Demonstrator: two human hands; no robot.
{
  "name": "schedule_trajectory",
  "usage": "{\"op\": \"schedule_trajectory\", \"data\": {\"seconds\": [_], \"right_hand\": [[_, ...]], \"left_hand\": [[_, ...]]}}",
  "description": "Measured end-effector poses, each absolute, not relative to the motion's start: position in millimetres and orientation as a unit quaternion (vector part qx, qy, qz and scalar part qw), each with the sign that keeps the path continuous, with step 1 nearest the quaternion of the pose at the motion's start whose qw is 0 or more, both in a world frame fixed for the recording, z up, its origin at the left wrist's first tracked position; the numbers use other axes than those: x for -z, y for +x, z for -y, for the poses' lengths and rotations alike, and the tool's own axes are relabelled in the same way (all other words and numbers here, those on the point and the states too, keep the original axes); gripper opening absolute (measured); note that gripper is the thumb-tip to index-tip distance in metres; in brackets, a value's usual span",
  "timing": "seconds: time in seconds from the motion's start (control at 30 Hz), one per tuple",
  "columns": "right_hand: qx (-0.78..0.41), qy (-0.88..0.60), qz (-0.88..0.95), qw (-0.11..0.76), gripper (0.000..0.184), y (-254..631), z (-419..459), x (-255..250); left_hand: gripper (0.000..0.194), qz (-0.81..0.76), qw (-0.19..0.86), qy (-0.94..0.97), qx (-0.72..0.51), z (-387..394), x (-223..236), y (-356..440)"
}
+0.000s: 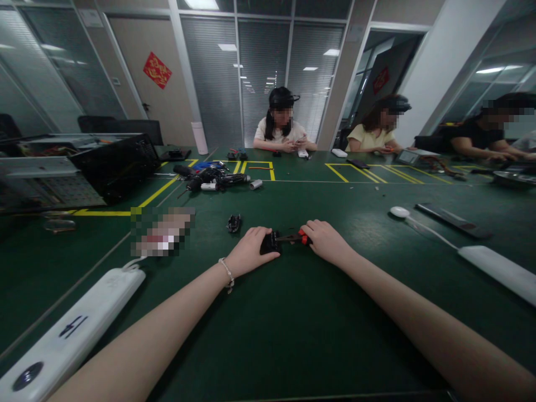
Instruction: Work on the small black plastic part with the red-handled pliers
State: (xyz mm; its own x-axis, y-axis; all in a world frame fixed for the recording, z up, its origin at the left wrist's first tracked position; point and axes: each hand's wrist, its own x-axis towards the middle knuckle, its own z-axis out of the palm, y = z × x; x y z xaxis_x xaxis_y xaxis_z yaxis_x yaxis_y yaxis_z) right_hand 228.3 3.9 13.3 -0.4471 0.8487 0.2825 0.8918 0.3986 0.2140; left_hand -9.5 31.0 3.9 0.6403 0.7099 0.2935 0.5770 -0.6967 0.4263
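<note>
My left hand (252,252) is closed around a small black part (271,243), pressing it near the green table top. What kind of part it is I cannot make out. In my right hand (325,240) are pliers with red handles (304,237), their dark jaws pointing left. The tips of the jaws meet the right side of the black part; whether they grip it is too small to tell. A second small dark piece (234,223) lies on the table just beyond my left wrist.
A white power bank-like device (79,329) lies at left, another white device (498,268) with a cable at right. Behind are black tools and cables (211,177), an open computer case (121,167) and a pink bottle (200,138). Several people (282,125) sit across the table.
</note>
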Motion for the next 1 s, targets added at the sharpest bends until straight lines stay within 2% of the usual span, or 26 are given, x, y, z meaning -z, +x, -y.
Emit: {"op": "schedule_trajectory", "data": {"seconds": [1.0], "right_hand": [[0.177, -0.528, 0.828, 0.067, 0.032, 229.1, -6.3, -9.4]], "left_hand": [[0.056, -0.364, 0.15, 0.894, -0.215, -31.4, -2.7, -9.6]]}}
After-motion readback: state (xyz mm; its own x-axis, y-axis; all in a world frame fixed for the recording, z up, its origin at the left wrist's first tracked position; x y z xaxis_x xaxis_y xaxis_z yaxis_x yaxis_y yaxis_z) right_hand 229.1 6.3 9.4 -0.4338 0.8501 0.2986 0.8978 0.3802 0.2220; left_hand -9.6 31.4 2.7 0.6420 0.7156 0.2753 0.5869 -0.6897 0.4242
